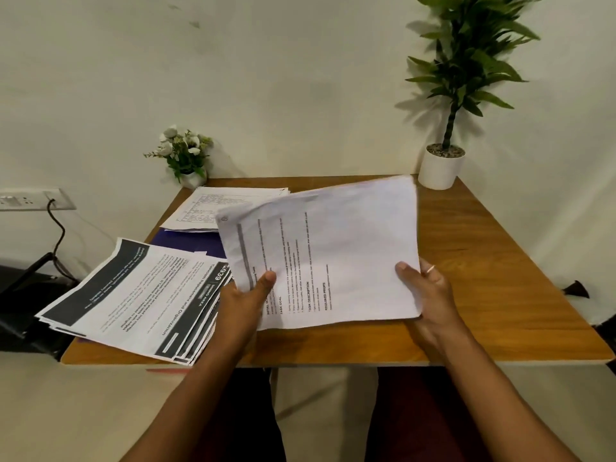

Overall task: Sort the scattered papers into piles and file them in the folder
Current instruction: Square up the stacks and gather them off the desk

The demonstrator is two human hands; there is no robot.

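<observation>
Both hands hold a white printed sheaf of papers lifted above the middle of the wooden table. My left hand pinches its near left edge, thumb on top. My right hand grips the near right corner, thumb on top. A fanned pile of papers with dark header bands lies at the table's near left and overhangs the edge. Another pile of white papers lies at the back left. A blue folder shows between the two piles, mostly covered.
A small white-flowered plant stands at the back left corner and a tall green plant in a white pot at the back right. A wall socket with a black cable is on the left.
</observation>
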